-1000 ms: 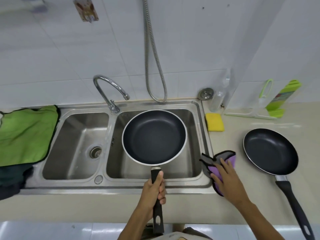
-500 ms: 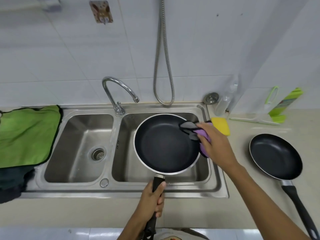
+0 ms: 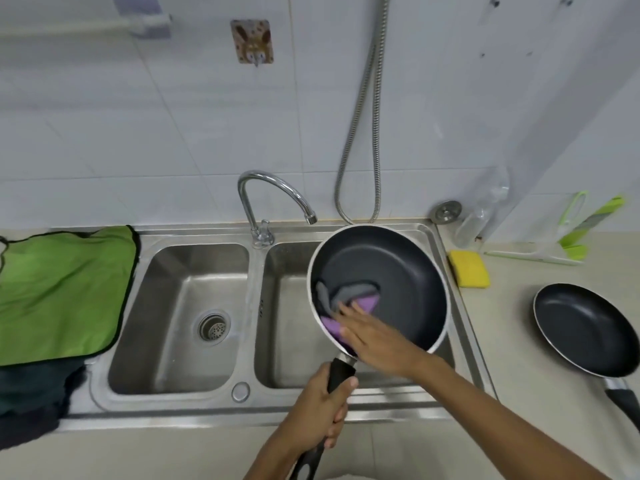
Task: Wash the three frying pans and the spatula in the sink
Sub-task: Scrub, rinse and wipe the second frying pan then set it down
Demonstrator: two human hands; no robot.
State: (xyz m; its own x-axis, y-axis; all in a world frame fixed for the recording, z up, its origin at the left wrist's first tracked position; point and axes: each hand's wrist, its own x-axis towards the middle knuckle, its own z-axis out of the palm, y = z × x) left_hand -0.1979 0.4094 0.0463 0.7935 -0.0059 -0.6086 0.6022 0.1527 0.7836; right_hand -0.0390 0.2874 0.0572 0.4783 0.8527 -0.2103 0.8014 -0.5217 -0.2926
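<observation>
Over the right basin of the sink point(image 3: 194, 408), the left hand point(image 3: 322, 407) grips the pan point(image 3: 398, 271) by its handle point(image 3: 341, 370) to steady it; the right hand point(image 3: 374, 341) presses the cloth point(image 3: 353, 294) inside with straight fingers point(image 3: 349, 311), probably for scrubbing.

The counter point(image 3: 509, 344) holds a black pan point(image 3: 585, 327), a yellow sponge point(image 3: 469, 269), a green cloth point(image 3: 62, 292) and a clear bottle point(image 3: 474, 223). A sink point(image 3: 242, 408) sits in it.
</observation>
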